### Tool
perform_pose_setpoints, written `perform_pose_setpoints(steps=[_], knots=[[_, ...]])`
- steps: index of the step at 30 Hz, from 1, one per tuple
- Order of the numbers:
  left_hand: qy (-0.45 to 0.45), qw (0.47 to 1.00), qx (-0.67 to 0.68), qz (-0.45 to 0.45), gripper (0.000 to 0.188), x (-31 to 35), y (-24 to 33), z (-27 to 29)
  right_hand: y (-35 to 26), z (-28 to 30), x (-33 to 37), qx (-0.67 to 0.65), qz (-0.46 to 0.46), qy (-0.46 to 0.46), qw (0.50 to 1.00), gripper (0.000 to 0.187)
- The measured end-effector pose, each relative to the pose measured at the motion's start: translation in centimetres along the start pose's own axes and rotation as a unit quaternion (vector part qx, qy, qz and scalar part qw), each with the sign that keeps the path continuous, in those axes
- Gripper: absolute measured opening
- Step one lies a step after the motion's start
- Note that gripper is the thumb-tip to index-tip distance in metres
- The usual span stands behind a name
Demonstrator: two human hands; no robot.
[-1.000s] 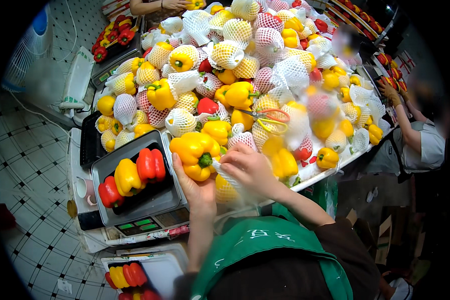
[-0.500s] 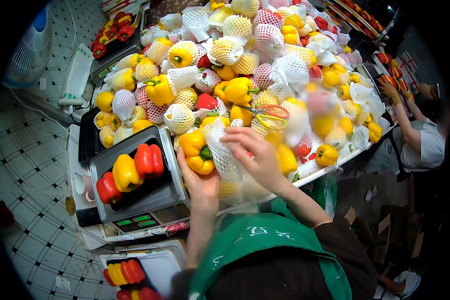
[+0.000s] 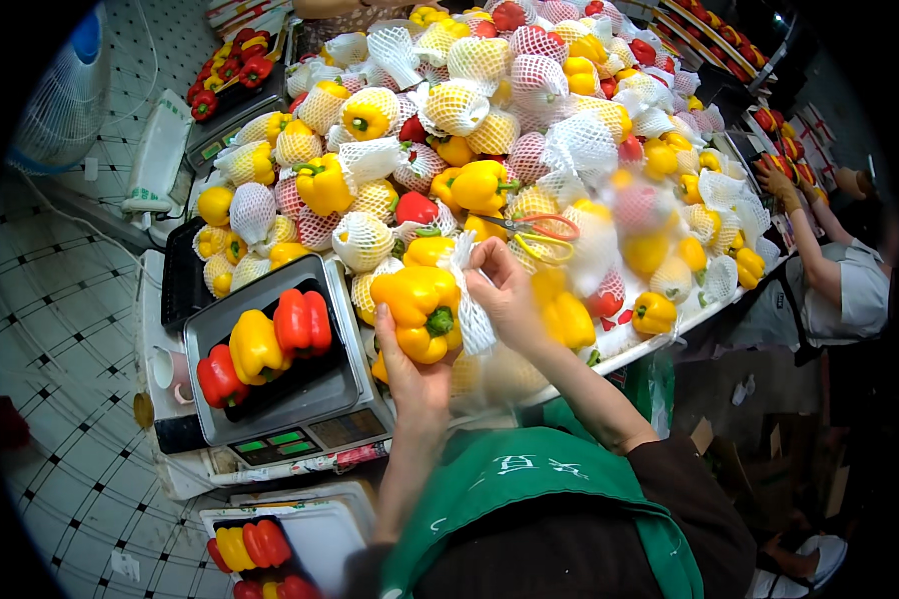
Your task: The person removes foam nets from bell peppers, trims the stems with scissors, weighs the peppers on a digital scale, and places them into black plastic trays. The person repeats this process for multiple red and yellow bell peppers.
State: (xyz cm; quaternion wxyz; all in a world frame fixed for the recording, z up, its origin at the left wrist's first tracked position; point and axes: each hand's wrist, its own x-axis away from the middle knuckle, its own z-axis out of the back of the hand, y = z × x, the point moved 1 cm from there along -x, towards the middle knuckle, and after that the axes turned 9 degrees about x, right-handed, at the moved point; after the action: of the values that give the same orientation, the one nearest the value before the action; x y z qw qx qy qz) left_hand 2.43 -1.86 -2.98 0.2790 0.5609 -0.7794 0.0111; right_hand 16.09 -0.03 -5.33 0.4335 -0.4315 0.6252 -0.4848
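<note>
My left hand [image 3: 417,384] cups a bare yellow bell pepper [image 3: 417,311] from below and the left, its green stem turned toward the lower right. Pinched in my right hand [image 3: 504,290] is a white foam net sleeve [image 3: 474,299], bunched up and hanging against the pepper's right side. Beyond my hands lies a big heap of yellow and red peppers, many in foam nets [image 3: 363,240]. Scissors [image 3: 536,232] with red and yellow handles rest on the heap. To the left, a scale [image 3: 355,384] bears a black tray with two red peppers [image 3: 302,321] and a yellow pepper [image 3: 257,346].
Below the scale, packed pepper trays [image 3: 255,544] sit on a white stack. A pinkish cup [image 3: 170,371] stands left of the scale, and a fan [image 3: 65,100] at the far left. A co-worker's hands [image 3: 777,185] are at the right, near more trays.
The foam net has come off the pepper's side and is gathered into a narrow bunch in my right hand. My left hand has shifted slightly right with the pepper.
</note>
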Motion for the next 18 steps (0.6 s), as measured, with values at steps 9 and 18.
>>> perform_pose_setpoints(steps=[9,18], knots=[[-0.024,0.997,0.022,0.076,0.051,-0.4,-0.3,0.3,-5.2,0.3,-0.6,0.308,0.210,-0.142,0.917,0.028],[-0.011,0.998,-0.036,0.055,0.049,0.4,-0.2,-0.2,-3.8,1.0,-0.2,0.066,0.040,-0.110,0.991,0.025]])
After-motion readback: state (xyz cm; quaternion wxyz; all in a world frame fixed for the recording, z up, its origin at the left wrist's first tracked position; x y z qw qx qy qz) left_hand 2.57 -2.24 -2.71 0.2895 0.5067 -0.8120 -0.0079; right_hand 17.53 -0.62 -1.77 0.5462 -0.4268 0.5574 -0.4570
